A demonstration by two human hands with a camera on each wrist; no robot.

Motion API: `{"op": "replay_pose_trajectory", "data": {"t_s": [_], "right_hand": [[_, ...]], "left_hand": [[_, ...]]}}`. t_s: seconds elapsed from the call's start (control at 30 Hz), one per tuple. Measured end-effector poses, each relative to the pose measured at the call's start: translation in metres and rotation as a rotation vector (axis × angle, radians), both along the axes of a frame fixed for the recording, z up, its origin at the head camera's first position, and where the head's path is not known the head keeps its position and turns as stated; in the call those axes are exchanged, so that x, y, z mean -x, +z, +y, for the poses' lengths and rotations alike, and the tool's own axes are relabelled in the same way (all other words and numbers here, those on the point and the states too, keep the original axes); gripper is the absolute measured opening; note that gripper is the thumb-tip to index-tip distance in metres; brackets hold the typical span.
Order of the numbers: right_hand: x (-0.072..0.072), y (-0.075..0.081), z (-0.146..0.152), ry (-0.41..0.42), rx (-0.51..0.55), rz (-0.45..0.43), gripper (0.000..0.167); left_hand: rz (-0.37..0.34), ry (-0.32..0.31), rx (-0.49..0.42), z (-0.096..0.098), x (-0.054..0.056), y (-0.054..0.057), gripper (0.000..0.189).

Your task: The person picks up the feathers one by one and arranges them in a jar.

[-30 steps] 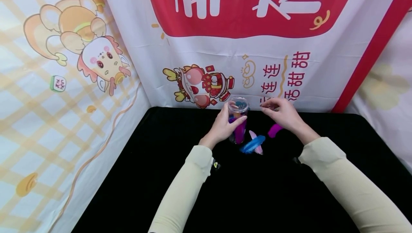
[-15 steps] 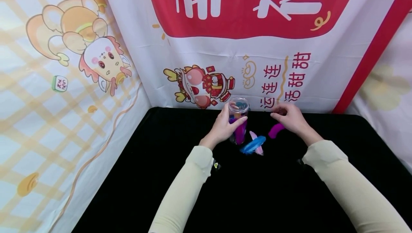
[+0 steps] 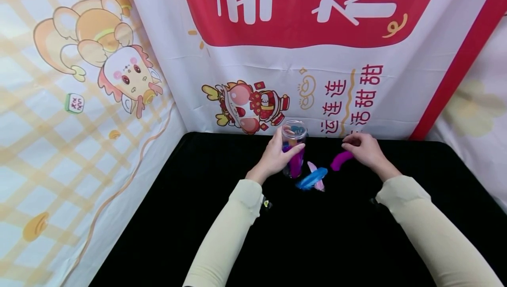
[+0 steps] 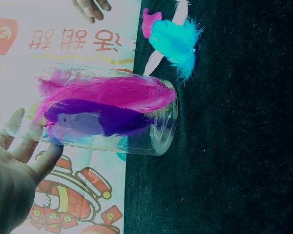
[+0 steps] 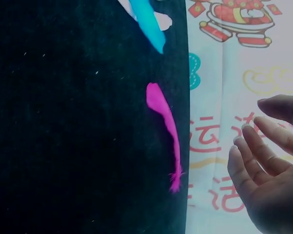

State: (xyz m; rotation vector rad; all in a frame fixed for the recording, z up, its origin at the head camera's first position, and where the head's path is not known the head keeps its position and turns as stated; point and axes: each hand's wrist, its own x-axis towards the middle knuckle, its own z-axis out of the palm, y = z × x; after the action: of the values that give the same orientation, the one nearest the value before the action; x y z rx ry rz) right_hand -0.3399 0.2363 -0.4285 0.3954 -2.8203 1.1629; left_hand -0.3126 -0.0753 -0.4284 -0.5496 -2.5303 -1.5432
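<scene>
My left hand [image 3: 274, 157] grips a clear jar [image 3: 295, 163], thumb on the near side. The left wrist view shows magenta feathers [image 4: 112, 92] and a purple feather [image 4: 95, 119] inside its see-through wall. The jar stands upright near the table's back edge. My right hand [image 3: 365, 148] hovers beside a magenta feather [image 3: 339, 160] that lies on the table. In the right wrist view, its fingers [image 5: 263, 148] are loosely bent, hold nothing and stay apart from that feather. Between jar and magenta feather, a blue feather [image 3: 312, 178] lies across a pale pink feather [image 3: 319, 185].
A black cloth covers the table [image 3: 309, 238]. Right behind its back edge hangs a white and red printed cloth [image 3: 245, 58]. Another printed cloth [image 3: 87, 146] hangs along the left side.
My right hand has moved right, away from the jar, and slightly down to beside the magenta feather. The left hand and jar have stayed in place.
</scene>
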Motion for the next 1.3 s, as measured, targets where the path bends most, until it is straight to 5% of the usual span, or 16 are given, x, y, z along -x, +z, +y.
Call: {"op": "replay_pose_trajectory", "data": {"t_s": [0.97,1.3], "right_hand": [[0.004,-0.038,0.023,-0.157,-0.031,-0.106,0.051],[0.0,-0.043,0.023,-0.237,0.116,-0.236,0.05]], "left_hand": [[-0.012,-0.005,0.005,0.0,-0.002,0.001,0.084],[-0.016,-0.004,0.002,0.0,-0.003,0.002,0.083]]}}
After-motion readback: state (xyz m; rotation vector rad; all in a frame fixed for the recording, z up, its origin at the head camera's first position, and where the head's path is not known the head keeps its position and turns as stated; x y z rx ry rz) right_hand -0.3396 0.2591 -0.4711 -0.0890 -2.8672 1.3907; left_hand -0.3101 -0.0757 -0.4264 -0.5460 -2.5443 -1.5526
